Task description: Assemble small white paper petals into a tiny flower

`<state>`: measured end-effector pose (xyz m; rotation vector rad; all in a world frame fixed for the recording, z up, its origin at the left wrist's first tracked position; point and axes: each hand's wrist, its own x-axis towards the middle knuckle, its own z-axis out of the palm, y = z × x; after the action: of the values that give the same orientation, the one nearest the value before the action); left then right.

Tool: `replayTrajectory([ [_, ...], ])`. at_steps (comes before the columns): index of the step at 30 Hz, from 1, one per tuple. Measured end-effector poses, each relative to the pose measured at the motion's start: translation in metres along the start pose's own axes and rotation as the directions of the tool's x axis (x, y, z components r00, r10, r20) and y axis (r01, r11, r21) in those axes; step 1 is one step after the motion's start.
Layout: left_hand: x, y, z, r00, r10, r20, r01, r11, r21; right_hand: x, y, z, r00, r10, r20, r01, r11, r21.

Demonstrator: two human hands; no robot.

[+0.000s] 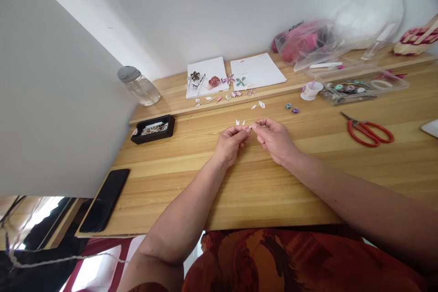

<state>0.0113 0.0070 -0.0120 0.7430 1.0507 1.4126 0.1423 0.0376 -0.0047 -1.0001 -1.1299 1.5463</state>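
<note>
My left hand (232, 143) and my right hand (274, 139) meet over the middle of the wooden table (164, 187). Fingers and thumbs of both are pinched around one tiny white piece (250, 127), mostly hidden between the fingertips. Just behind my left hand, small white pointed pieces (237, 122) stick up. Further back lie a white petal-like piece (262, 104) and a smaller one (253, 106). Two little spools, one teal (288, 106) and one purple (295, 110), sit to the right of these.
Red-handled scissors (367, 132) and a clear tray of supplies (379, 96) are at right. At left are a black box of beads (153, 137), a phone (104, 200) and a bottle (139, 86). Flower ornaments (214, 82) rest on paper (208, 66) upon the raised ledge.
</note>
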Motion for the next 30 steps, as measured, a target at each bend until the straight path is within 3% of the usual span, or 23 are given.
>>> replayTrajectory([
  [17,-0.0003,-0.0009,0.0000,0.999,0.024,-0.032,-0.023,0.999,0.034,0.0014,0.0043,-0.0017,0.997,-0.073,0.008,0.073,0.997,-0.034],
  [30,0.0003,-0.0016,-0.0013,0.999,0.038,-0.037,-0.034,0.993,0.110,0.0005,0.0018,-0.0012,0.999,-0.012,0.034,0.013,0.999,-0.038],
])
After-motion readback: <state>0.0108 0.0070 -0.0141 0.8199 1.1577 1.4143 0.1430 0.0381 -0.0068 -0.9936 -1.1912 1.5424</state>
